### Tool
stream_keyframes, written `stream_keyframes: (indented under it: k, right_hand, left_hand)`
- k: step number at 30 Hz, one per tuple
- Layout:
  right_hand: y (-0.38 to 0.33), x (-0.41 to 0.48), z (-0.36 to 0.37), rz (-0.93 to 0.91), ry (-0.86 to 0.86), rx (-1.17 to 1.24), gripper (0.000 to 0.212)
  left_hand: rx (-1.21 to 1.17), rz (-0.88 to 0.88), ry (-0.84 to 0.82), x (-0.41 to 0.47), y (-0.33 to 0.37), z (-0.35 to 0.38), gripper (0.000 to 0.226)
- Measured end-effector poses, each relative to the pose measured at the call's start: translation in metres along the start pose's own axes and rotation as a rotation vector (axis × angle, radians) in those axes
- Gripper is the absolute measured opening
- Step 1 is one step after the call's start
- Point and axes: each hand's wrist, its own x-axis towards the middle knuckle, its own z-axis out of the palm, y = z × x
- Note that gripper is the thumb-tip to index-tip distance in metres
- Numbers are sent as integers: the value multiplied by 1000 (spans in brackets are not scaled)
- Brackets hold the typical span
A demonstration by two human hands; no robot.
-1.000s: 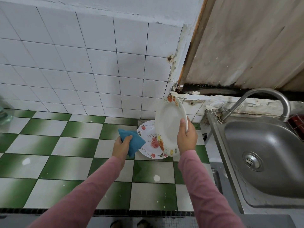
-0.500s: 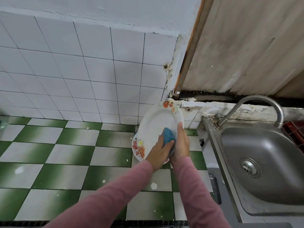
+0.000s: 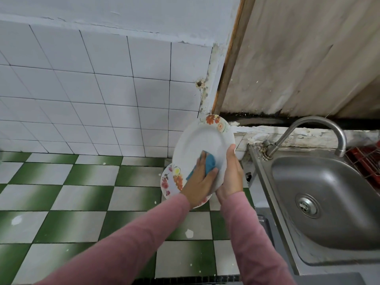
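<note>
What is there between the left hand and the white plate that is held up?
A blue cloth: the left hand presses it against the face of the raised plate, which the right hand holds by its rim. The head view shows this.

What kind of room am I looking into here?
Most likely a home kitchen, at the washing-up spot: a steel sink with a curved tap on the right, a green-and-white tiled counter, and the left hand wiping a flowered plate with a blue cloth.

Two floral plates (image 3: 200,140) (image 3: 170,183), one blue cloth (image 3: 209,164), one sink (image 3: 333,192), one tap (image 3: 308,122), two hands (image 3: 198,187) (image 3: 231,177).
</note>
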Motion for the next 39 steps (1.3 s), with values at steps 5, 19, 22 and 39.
stream_keyframes:
  k: [5,19,22,39]
  right_hand:
    - [8,-19,6,58,-49,72,64]
    - [9,-36,19,116,-135,6,66]
    - [5,-34,22,74,-141,-31,64]
    - [9,-37,19,80,-250,-8,70]
  left_hand:
    - [159,170,54,23,33,-23,65]
    - [181,111,189,32,43,-52,64]
    - [47,145,86,18,42,-39,67]
    - [244,400,113,16,33,-60,63]
